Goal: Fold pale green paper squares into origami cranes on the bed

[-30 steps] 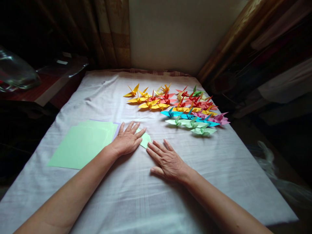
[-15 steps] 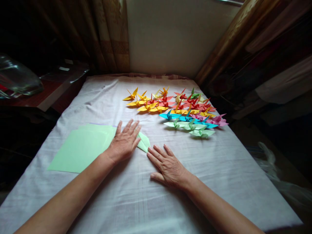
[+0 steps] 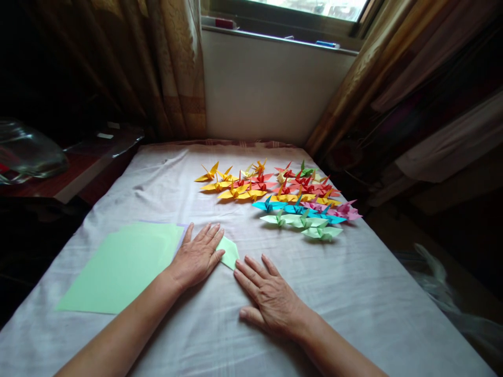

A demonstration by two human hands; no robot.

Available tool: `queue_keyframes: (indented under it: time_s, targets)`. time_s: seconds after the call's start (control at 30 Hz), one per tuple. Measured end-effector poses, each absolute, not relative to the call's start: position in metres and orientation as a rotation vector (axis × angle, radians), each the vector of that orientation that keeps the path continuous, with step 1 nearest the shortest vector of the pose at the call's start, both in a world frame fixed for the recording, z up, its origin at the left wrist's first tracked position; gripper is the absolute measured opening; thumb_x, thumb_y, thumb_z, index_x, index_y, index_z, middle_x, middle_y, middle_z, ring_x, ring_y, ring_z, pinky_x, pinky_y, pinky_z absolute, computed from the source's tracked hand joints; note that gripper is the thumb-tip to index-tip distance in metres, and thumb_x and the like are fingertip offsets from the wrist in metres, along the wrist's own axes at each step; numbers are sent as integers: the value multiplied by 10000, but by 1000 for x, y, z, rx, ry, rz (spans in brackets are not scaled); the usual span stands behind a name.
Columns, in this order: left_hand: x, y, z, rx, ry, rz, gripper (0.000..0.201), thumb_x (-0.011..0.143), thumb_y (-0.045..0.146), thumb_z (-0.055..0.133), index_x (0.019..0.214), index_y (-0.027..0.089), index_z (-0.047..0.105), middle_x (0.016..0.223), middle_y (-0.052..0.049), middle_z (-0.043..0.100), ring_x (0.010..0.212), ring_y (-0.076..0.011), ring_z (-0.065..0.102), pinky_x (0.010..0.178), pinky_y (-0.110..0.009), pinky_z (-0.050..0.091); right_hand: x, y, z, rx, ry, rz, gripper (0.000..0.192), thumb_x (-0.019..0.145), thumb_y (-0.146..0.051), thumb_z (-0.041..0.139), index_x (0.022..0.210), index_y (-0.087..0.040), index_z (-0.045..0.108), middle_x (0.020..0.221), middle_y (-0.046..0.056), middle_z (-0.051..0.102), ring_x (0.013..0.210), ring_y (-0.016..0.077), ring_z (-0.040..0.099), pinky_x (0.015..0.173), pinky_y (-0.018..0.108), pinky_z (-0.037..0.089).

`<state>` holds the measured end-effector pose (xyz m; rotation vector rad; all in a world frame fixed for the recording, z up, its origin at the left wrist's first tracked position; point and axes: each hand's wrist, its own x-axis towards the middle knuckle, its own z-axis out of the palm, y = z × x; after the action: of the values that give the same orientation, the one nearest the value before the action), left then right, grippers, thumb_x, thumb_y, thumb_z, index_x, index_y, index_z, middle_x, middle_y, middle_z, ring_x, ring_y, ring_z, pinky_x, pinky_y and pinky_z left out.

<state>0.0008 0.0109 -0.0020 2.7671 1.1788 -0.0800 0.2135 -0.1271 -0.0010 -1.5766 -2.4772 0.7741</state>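
A folded piece of light green paper [image 3: 228, 252] lies flat on the white cloth, with its pointed end towards the right. My left hand [image 3: 198, 255] rests palm down over the paper's left part and hides it, fingers stretched out. Against the paper's right tip lie the fingertips of my right hand [image 3: 267, 293], which is also flat and open on the cloth. To the left is a stack of light green paper sheets [image 3: 118, 267], partly behind my left hand and forearm.
Several folded paper cranes [image 3: 291, 196] in yellow, red, blue, pink and green stand in rows at the back right of the cloth-covered table [image 3: 165, 183]. A glass jar [image 3: 29, 152] lies on a side table at left. Curtains [image 3: 176, 68] flank a window [image 3: 306, 10].
The view has tilted up, bringing the window sill into sight. My hands keep nearly the same places on the cloth; a fold line visible on the paper earlier no longer shows clearly.
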Motion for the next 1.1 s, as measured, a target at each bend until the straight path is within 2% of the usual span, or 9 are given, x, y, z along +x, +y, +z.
queue_keyframes:
  time_s: [0.33, 0.5, 0.6, 0.67, 0.77, 0.87, 1.0, 1.1]
  targets:
    - [6, 0, -18, 2754, 1374, 105, 548, 987, 377, 441, 1512, 221, 426, 1595, -143, 353, 1487, -344, 302, 1183, -660, 155, 212, -130, -2, -1575, -2488, 594, 699, 964, -589, 483, 1561, -267, 314, 1613, 57, 320, 1510, 272, 253, 1244, 556, 125]
    - [2, -3, -23, 2803, 1379, 468, 556, 955, 387, 522, 1457, 153, 488, 1563, -184, 408, 1459, -362, 346, 1187, -608, 215, 211, -132, -2, -1577, -2462, 559, 663, 975, -593, 455, 1544, -265, 359, 1608, 53, 335, 1504, 276, 269, 1241, 558, 146]
    - [1, -6, -20, 2803, 1303, 665, 406, 932, 371, 580, 1290, 184, 628, 1436, -166, 556, 1342, -349, 484, 1149, -559, 310, 211, -133, -1, -1564, -2457, 536, 633, 980, -580, 452, 1530, -276, 383, 1596, 44, 366, 1497, 279, 286, 1233, 559, 177]
    - [2, -7, -15, 2796, 1204, 692, 254, 942, 337, 572, 1132, 225, 699, 1259, -115, 671, 1170, -308, 596, 1065, -519, 399, 212, -134, -2, -1550, -2457, 510, 612, 983, -572, 449, 1519, -281, 399, 1584, 37, 394, 1489, 277, 305, 1226, 550, 210]
    - [3, -9, -11, 2764, 1092, 676, 213, 971, 318, 527, 1020, 242, 720, 1062, -64, 724, 987, -248, 644, 974, -470, 445, 212, -137, -4, -1514, -2454, 444, 581, 983, -540, 465, 1501, -280, 423, 1565, 32, 429, 1467, 278, 350, 1211, 540, 256]
    - [3, -9, -10, 2719, 1047, 675, 217, 946, 363, 569, 1060, 245, 712, 1066, -59, 721, 1009, -245, 643, 1035, -497, 398, 214, -137, -10, -1480, -2388, 316, 521, 970, -443, 517, 1453, -250, 480, 1527, 59, 486, 1422, 281, 420, 1179, 529, 317]
    - [-1, -8, -12, 2688, 1027, 629, 284, 890, 395, 645, 1127, 249, 697, 1125, -70, 706, 1059, -276, 630, 1068, -549, 370, 214, -131, -13, -1476, -2201, 173, 422, 932, -267, 535, 1346, -191, 558, 1380, 120, 619, 1279, 268, 557, 1084, 486, 426]
    - [-7, -6, -12, 2700, 960, 555, 373, 862, 382, 667, 1207, 238, 680, 1202, -91, 682, 1125, -297, 610, 1077, -548, 389, 208, -122, -9, -1570, -2013, 163, 354, 906, -258, 561, 1251, -187, 600, 1265, 128, 674, 1161, 260, 611, 995, 438, 482]
